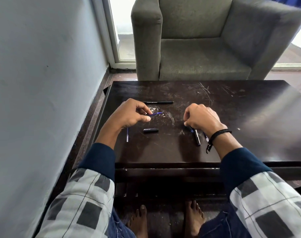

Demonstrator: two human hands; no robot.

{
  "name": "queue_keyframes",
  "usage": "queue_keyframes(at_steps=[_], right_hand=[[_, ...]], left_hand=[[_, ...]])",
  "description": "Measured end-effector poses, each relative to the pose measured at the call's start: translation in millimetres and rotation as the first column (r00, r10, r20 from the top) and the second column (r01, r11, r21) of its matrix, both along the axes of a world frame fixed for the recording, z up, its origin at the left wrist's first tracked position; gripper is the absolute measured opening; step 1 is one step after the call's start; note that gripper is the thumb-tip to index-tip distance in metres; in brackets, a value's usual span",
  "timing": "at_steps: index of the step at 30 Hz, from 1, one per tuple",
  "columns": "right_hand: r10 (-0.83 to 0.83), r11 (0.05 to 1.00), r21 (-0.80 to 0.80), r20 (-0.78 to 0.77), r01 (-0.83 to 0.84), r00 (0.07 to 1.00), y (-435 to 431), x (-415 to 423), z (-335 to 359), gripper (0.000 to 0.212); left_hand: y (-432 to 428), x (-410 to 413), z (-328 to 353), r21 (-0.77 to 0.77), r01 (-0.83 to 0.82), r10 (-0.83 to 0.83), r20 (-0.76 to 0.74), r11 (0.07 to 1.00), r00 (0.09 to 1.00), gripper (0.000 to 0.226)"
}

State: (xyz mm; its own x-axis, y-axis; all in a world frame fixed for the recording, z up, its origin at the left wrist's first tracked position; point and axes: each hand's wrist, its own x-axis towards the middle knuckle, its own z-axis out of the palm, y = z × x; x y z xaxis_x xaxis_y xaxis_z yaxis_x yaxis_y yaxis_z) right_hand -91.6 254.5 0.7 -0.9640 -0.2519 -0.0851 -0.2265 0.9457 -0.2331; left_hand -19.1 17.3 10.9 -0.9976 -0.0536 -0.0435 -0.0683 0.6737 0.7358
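On the table's left half, left hand (130,115): thumb and forefinger pinch a blue refill (157,113) by its near end.
Refill axis: runs rightward, tilted slightly toward the far edge, with the free tip aimed at the gap between the hands.
Right hand (202,118): fingers are curled down round the upper end of a blue pen barrel (191,129) resting on the table (232,103).
Deciding relation: refill tip and barrel mouth are apart — the barrel lies right of the tip and nearer the near edge, so the two likely must be lined up.
Black barrel (197,138): just beside the right wrist, pointing toward the near edge.
Pen cap (151,130): crosswise between the hands, nearer the left.
Spare refill (127,136): beside the left wrist.
Whole black pen (157,102): parallel to the far edge.
Containers: only the barrels — I cannot tell what is inside them.
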Motion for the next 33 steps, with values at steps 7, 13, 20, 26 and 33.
queue_keyframes(at_steps=[7, 13, 20, 26, 33], right_hand=[[0.029, 0.998, 0.064, -0.029, -0.027, 0.999, -3.4, 2.0, -8.6, 0.017], [0.005, 0.978, -0.206, 0.153, 0.027, 0.988, -10.6, -3.6, -7.5, 0.017], [0.074, 0.476, -0.806, 0.436, 0.352, 0.897, -19.4, -0.6, 4.2, 0.024], [0.095, 0.168, -0.844, 0.528, 0.51, 0.844, -22.6, 0.3, 7.7, 0.018], [0.119, 0.147, -0.83, 0.555, 0.538, 0.824, -27.0, 4.3, 6.3, 0.01]], left_hand=[[-1.8, 1.6, -0.8, 0.015, 0.022, -0.022, 0.011, 1.0, 1.0, 0.018], [-4.3, -0.1, -2.5, 0.028, 0.027, -0.027, 0.011, 0.999, 1.0, 0.017], [-5.0, -1.9, -2.5, 0.039, 0.01, -0.01, 0.013, 0.999, 1.0, 0.018], [-2.2, -2.8, -3.2, 0.035, 0.014, -0.015, 0.019, 0.999, 1.0, 0.018], [-0.7, -4.7, -4.9, 0.028, 0.016, -0.017, 0.02, 0.999, 1.0, 0.018]])
